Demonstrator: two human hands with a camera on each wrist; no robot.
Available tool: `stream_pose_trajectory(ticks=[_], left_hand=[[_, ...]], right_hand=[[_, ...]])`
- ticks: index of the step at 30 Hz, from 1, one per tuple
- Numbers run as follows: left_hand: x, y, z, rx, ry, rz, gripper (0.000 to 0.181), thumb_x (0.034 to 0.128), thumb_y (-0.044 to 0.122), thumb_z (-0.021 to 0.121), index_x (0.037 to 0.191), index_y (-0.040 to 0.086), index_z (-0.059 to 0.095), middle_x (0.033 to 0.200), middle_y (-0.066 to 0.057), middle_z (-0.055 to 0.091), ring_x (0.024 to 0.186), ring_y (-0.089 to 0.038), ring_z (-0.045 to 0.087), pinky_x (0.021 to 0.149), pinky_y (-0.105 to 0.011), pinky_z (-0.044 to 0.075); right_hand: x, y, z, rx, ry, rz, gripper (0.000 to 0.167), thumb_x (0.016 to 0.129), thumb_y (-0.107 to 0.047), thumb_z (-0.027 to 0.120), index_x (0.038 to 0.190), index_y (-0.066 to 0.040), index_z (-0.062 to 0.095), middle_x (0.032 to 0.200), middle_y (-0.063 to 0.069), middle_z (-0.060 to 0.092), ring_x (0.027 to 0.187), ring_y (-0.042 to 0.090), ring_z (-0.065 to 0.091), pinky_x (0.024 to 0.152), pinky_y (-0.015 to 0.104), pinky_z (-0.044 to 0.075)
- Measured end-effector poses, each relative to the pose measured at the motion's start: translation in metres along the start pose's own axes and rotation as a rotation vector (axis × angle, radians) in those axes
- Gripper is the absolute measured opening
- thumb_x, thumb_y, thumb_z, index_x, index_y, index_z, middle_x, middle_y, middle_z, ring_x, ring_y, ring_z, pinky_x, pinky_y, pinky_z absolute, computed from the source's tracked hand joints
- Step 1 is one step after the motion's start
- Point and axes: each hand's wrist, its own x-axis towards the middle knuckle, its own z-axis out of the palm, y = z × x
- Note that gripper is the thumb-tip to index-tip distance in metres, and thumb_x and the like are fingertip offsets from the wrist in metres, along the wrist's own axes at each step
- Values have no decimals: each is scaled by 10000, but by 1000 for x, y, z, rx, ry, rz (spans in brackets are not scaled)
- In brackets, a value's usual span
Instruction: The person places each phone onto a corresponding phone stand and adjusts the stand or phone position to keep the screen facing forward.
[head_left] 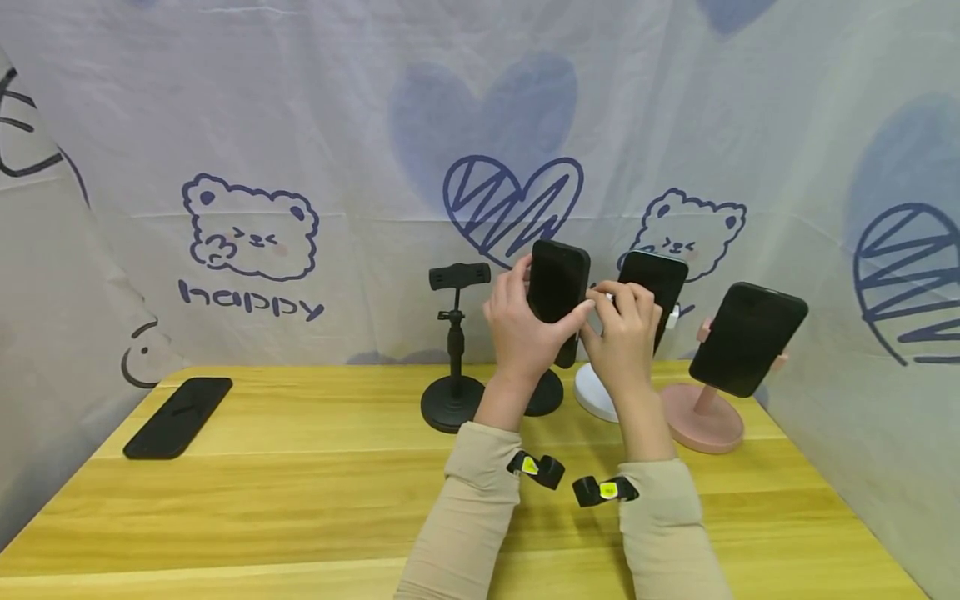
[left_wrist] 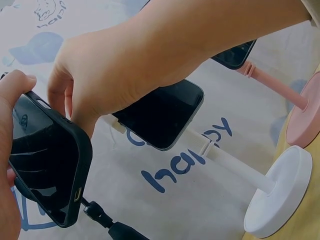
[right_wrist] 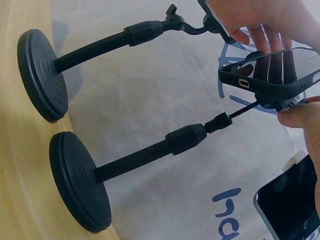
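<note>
Plainly, we see a black-cased phone (head_left: 558, 279), slightly tilted, at the head of a black stand (right_wrist: 187, 139). Our left hand (head_left: 525, 321) grips it by its long edges, thumb on one side, fingers on the other. Our right hand (head_left: 622, 325) curls close at its right edge; as far as we can tell past the phone, thumb and fingers pinch the stand's clamp (right_wrist: 285, 103). Just left we see a spare black stand (head_left: 455, 354); to the right, a white stand (head_left: 595, 392) and a pink stand (head_left: 705, 417) each bear a phone. We read "happy" on the backdrop cloth (head_left: 360, 125). Yellow labels (head_left: 608, 490) on our wrist straps (head_left: 552, 472) are too small to read. A flat-lying phone (head_left: 178, 419) rests at the table's (head_left: 300, 500) left.
</note>
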Motion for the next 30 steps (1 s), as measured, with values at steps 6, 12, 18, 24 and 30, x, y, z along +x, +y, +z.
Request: stream_pose_trajectory(ticks=[6, 12, 18, 24, 30], left_hand=[[-1, -1, 1, -5, -7, -15, 836, 703, 440, 839, 1358, 52, 492, 1125, -115, 588, 1018, -218, 566, 897, -453, 413], [-2, -1, 2, 6, -2, -13, 840, 706, 446, 836, 1361, 47, 492, 1126, -122, 588, 1017, -228, 571, 894, -460, 419], [-1, -2, 2, -7, 26, -40, 839, 708, 447, 836, 1369, 66, 487, 1149, -112, 594, 1038, -226, 570, 910, -474, 403], [-1, -2, 2, 14, 28, -41, 846, 702, 471, 832, 1364, 76, 483, 1153, -108, 584, 1057, -220, 553, 905, -471, 397], [-1, -3, 2, 29, 31, -55, 873, 695, 489, 835, 1379, 87, 470, 1187, -105, 569, 1081, -216, 541, 911, -472, 399]], right_hand=[[-1, -1, 0, -7, 0, -8, 238, 769, -55, 798, 965, 35, 698, 1064, 173, 625, 1033, 361, 468, 793, 506, 319], [0, -2, 0, -4, 8, -14, 218, 772, -53, 794, 947, 36, 701, 1051, 172, 629, 1024, 355, 469, 791, 502, 321], [2, -1, 1, -9, 3, -28, 222, 782, -101, 803, 948, 12, 710, 1032, 157, 623, 1009, 337, 457, 786, 488, 314], [3, 0, -1, 4, 6, -50, 201, 784, -93, 795, 931, 17, 715, 1016, 156, 624, 999, 337, 453, 776, 494, 311], [3, 1, -3, 80, 12, -85, 183, 773, -62, 782, 930, 9, 720, 1005, 160, 625, 989, 340, 440, 773, 500, 292]])
